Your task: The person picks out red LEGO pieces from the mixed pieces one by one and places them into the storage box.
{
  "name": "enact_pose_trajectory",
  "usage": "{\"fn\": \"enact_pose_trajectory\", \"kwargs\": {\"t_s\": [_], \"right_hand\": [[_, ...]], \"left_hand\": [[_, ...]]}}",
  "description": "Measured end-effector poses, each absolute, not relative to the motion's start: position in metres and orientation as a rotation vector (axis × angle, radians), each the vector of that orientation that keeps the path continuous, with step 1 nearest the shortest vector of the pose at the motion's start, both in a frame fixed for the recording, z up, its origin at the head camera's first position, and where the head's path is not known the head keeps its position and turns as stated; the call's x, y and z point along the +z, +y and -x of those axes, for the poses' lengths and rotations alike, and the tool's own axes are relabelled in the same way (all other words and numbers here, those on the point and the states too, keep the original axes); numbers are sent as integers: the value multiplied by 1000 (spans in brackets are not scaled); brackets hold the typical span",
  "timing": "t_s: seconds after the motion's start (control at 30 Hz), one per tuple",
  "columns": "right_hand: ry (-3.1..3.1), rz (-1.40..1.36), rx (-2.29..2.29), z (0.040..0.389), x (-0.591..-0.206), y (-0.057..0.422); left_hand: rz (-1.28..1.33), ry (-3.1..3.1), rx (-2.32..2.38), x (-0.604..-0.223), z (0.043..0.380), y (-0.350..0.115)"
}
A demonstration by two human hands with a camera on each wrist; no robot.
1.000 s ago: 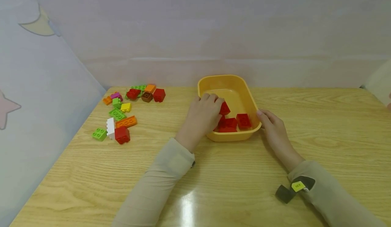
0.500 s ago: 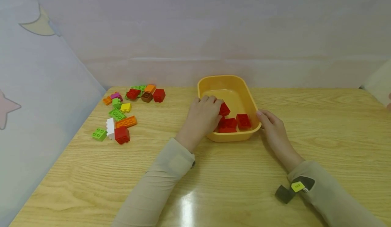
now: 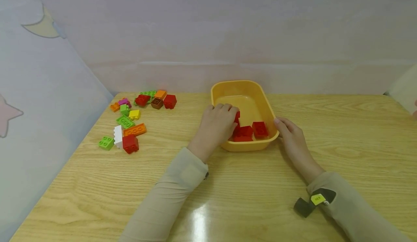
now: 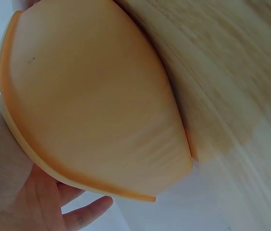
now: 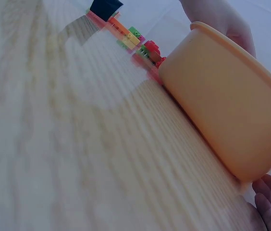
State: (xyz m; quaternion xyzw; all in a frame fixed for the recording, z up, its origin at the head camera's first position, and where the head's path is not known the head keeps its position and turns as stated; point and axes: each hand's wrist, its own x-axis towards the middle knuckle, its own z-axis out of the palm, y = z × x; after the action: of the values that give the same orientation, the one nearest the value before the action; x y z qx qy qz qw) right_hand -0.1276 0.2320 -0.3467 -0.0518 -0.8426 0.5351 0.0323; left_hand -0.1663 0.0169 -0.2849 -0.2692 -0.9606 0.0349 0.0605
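A yellow plastic tub (image 3: 241, 147) stands on the table with several red toy bricks inside. My left hand (image 3: 216, 124) reaches over its left rim and pinches a red toy brick (image 3: 237, 118) between thumb and fingers; the fingertips are partly hidden. Other red bricks (image 3: 259, 129) lie at the near end of the tub. At the right side my right hand (image 3: 291, 137) holds the tub, thumb at the rim and fingers (image 5: 270, 192) along the outside wall. The left wrist view shows the outer wall (image 4: 92, 96) and my left hand (image 4: 34, 192) over the rim.
Loose toy bricks in several colours lie at the left of the table, among them a white brick (image 3: 118, 136), a red one (image 3: 130, 144) and an orange one (image 3: 135, 129). More bricks, including a brown one (image 3: 157, 103), lie farther back near the wall.
The red brick at my left fingers has turned and shifted slightly left, closer to the hand. Both hands and the tub have stayed in nearly the same place.
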Motion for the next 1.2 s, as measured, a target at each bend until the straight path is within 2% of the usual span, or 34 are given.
{"fn": "enact_pose_trajectory", "kwargs": {"t_s": [0.57, 1.2], "right_hand": [[-2591, 165, 1639, 127, -346, 230], [-2553, 139, 1659, 128, -349, 231]], "left_hand": [[789, -2823, -1, -281, 171, 7], [562, -2896, -266, -290, 207, -34]]}}
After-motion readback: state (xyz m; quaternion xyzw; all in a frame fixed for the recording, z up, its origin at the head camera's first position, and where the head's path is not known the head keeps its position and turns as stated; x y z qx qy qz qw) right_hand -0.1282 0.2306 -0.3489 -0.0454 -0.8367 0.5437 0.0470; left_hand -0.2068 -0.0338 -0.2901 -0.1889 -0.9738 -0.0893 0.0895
